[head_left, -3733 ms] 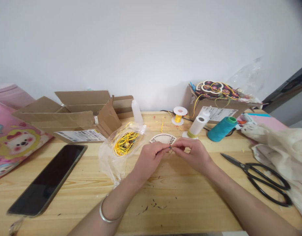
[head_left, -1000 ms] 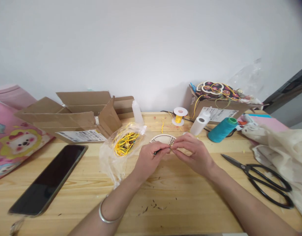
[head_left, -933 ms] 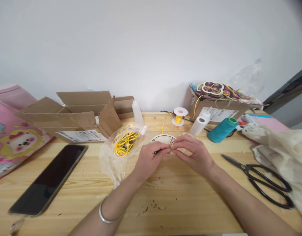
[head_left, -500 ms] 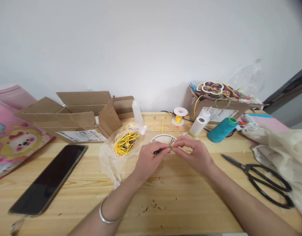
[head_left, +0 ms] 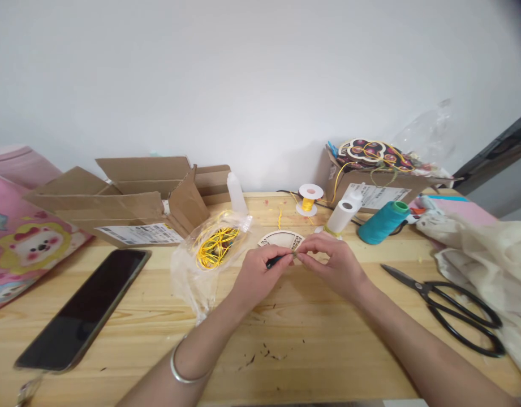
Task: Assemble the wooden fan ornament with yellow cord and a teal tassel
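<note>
My left hand [head_left: 260, 274] is closed, thumb and forefinger pinched; a small black piece [head_left: 274, 261], of a kind I cannot make out, shows between its fingers. Tip to tip with it, my right hand [head_left: 330, 263] also pinches. Whatever tiny thing sits between the fingertips is too small to name. Just beyond the hands lies a fan-shaped wooden piece [head_left: 279, 239] with cut-out lattice corners, its lower part hidden by the fingers. A twisted yellow cord [head_left: 279, 217] runs up from its top edge.
Left are a phone [head_left: 84, 308], an open cardboard box [head_left: 116, 209] and a plastic bag of yellow cord [head_left: 218, 247]. At right lie black scissors [head_left: 447, 305], a teal thread cone [head_left: 383, 222], a white roll [head_left: 343, 217] and cream cloth [head_left: 489, 260]. A yellow thread spool [head_left: 308, 204] stands behind.
Both hands stay pinched together at nearly the same spot. The black piece shows a little more between the left fingers. Otherwise the view has only shifted slightly.
</note>
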A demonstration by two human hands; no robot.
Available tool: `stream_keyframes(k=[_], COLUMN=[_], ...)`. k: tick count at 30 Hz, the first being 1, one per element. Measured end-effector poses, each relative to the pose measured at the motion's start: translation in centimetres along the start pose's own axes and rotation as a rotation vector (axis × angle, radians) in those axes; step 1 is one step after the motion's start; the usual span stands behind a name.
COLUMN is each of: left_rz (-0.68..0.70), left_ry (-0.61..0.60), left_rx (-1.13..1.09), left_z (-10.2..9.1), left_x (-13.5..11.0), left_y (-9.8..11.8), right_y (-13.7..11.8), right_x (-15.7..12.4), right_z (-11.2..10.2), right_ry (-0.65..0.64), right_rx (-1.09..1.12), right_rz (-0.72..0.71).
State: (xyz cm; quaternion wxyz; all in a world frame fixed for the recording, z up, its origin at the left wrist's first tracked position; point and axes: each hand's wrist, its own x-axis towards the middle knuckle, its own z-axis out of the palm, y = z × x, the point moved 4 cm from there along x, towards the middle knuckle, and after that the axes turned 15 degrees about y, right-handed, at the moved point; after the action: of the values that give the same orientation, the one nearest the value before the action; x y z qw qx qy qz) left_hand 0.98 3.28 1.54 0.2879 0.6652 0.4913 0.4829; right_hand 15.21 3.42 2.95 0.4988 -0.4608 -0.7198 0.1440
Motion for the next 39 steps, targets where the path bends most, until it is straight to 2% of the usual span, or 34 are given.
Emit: stream_keyframes(k=[13,21,26,31,35,39], left_rz=[0.016,0.120,0.147,0.192,0.161,0.025], left_ry=[0.014,0.055,0.083,0.053,0.013,-0.023], left_rx=[0.026,0.104,0.138,0.114,0.109,0.054], left_z=[0.07,-0.22,-0.36,-0.32,-0.22,0.00], left_x=[0.11,0.03,0.03,0.00,0.09,0.16], left_y=[-0.11,0.15,0.17,0.45,0.59,0.09], right_y=[-0.06,0.08,0.17,0.13,0.25,0.27], right_x=[0.03,-0.12,-0.04,0.06,0.04,0.04], right_z=[0.18,0.32,0.39,0.42,0.40,0.31], right_ry=[-0.022,-0.056,-0.084,-0.091,-0.084,-0.071], right_rx=[-0.018,0.005,0.018,0.011,0.002,-0.011], right_rz=[-0.022,0.139,0.188,0.221,0.188,0.112])
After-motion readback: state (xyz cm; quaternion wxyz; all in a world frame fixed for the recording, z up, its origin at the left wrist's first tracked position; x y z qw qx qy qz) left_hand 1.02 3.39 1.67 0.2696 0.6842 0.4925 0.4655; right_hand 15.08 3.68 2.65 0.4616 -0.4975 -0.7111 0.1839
